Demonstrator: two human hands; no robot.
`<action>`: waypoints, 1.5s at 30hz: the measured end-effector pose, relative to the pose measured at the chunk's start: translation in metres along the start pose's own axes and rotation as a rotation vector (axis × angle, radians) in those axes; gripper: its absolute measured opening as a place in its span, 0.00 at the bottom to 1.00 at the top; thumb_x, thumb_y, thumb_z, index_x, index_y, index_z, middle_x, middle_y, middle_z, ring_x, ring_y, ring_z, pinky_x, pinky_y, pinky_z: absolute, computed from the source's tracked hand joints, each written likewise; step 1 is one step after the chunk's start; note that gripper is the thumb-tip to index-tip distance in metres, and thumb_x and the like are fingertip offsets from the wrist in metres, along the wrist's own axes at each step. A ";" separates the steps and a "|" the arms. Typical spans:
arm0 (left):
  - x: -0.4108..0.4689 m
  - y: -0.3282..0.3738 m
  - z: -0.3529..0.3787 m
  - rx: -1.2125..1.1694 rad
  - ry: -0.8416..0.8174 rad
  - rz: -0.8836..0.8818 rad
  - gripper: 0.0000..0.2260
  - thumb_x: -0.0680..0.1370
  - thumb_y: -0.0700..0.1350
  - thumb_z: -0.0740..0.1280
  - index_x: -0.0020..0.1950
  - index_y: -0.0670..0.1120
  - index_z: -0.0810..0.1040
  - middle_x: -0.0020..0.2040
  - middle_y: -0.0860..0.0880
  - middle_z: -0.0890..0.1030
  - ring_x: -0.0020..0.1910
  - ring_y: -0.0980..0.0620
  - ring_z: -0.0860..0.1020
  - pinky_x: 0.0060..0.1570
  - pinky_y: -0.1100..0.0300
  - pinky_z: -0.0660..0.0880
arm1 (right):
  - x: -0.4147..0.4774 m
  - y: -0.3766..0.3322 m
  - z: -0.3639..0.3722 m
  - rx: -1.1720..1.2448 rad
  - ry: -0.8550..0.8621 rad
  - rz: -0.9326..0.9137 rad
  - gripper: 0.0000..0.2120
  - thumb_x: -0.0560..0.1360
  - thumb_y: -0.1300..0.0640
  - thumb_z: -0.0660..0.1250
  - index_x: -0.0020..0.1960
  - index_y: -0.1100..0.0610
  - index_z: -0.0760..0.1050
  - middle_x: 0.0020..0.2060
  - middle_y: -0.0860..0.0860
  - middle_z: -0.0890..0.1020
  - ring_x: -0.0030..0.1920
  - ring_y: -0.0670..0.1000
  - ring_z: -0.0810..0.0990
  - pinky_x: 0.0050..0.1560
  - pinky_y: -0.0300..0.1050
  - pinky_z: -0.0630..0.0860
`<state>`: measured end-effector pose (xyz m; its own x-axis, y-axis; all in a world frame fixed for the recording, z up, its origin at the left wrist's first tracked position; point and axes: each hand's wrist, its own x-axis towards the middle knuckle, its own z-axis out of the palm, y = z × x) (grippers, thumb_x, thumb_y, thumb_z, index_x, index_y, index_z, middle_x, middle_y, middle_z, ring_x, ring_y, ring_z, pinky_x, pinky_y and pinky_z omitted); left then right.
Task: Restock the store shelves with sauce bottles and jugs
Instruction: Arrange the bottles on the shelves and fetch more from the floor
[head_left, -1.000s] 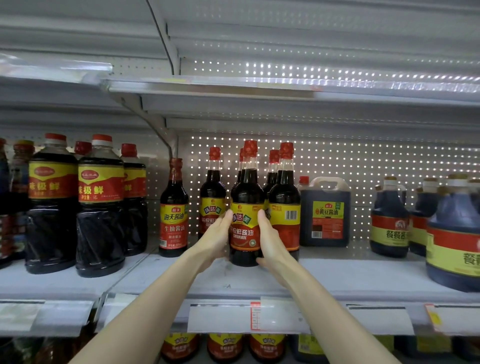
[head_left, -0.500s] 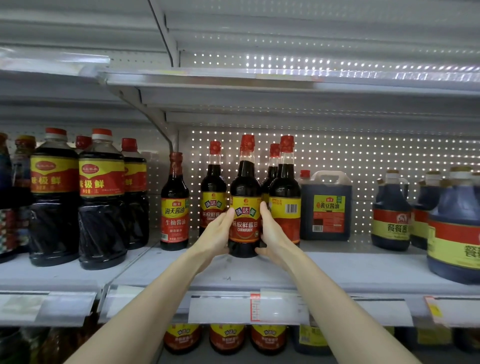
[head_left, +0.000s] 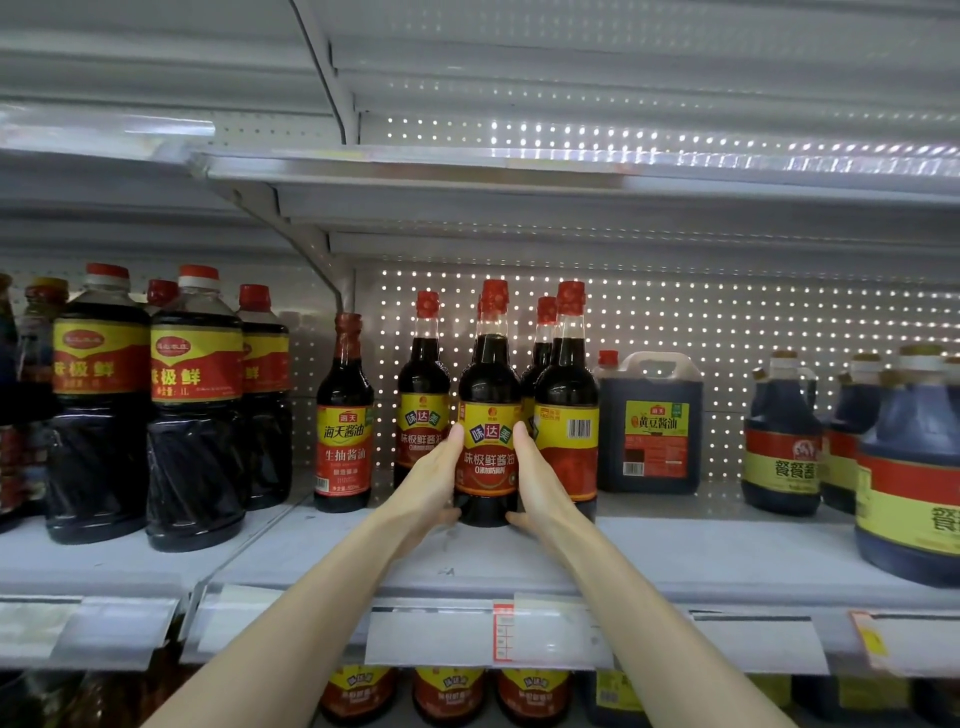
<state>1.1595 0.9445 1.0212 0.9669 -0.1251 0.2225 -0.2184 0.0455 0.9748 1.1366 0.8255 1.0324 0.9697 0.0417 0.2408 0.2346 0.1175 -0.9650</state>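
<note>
1. At mid-shelf, clasps the sauce bottle (head_left: 488, 395) upright between left hand (head_left: 431, 483) at 9 o'clock and right hand (head_left: 537, 483) at 3 o'clock, base on or just above the shelf (head_left: 675, 551); cannot tell which.
2. Lays each index finger straight up a side of the label and tucks both thumbs against the base front. Hides the remaining fingers behind the glass, so cannot tell their spread.
3. Counts five slim bottles of this label, held one included:
   - one left neighbour (head_left: 423, 395) at 9 o'clock
   - two right neighbours (head_left: 566, 415) at 3 o'clock
   - one at 12 o'clock, only its cap edge showing
4. Counts also:
   - one other-brand bottle (head_left: 344, 415) farther toward 9
   - four red-capped large bottles (head_left: 197, 405) beyond it
   - one square jug (head_left: 649, 431) toward 3
   - at least three round jugs (head_left: 782, 452) past that
   - three bottle tops (head_left: 449, 691) at 6 o'clock, one level down
5. Sits just beside the nearest right neighbour.
6. Has bare shelf toward 6 o'clock up to the price strip (head_left: 441, 636), and a bare gap between square jug and round jugs.
7. Keeps all caps well below the upper shelf (head_left: 467, 176) at 12 o'clock.
</note>
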 end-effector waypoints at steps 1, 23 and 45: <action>0.001 0.000 0.000 -0.003 -0.003 -0.001 0.22 0.81 0.61 0.52 0.71 0.54 0.67 0.66 0.51 0.73 0.64 0.48 0.72 0.68 0.42 0.67 | 0.000 0.000 0.000 0.012 -0.006 -0.002 0.21 0.83 0.46 0.50 0.73 0.52 0.62 0.59 0.52 0.73 0.63 0.52 0.72 0.58 0.50 0.68; -0.017 0.006 0.041 0.217 0.071 0.282 0.10 0.83 0.53 0.55 0.58 0.53 0.72 0.52 0.58 0.77 0.52 0.63 0.74 0.50 0.63 0.70 | -0.024 -0.014 -0.070 -0.191 0.218 -0.180 0.16 0.83 0.46 0.52 0.61 0.53 0.71 0.53 0.50 0.77 0.51 0.47 0.76 0.49 0.44 0.76; 0.010 -0.001 0.093 0.130 0.031 0.155 0.17 0.82 0.59 0.52 0.67 0.54 0.69 0.59 0.53 0.77 0.54 0.59 0.76 0.48 0.62 0.73 | 0.012 -0.005 -0.098 -0.137 -0.003 -0.030 0.18 0.82 0.41 0.50 0.69 0.46 0.62 0.62 0.51 0.75 0.61 0.53 0.75 0.65 0.58 0.70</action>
<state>1.1566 0.8512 1.0240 0.9237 -0.0957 0.3710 -0.3778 -0.0664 0.9235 1.1541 0.7285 1.0305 0.9620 0.0428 0.2695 0.2704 -0.0175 -0.9626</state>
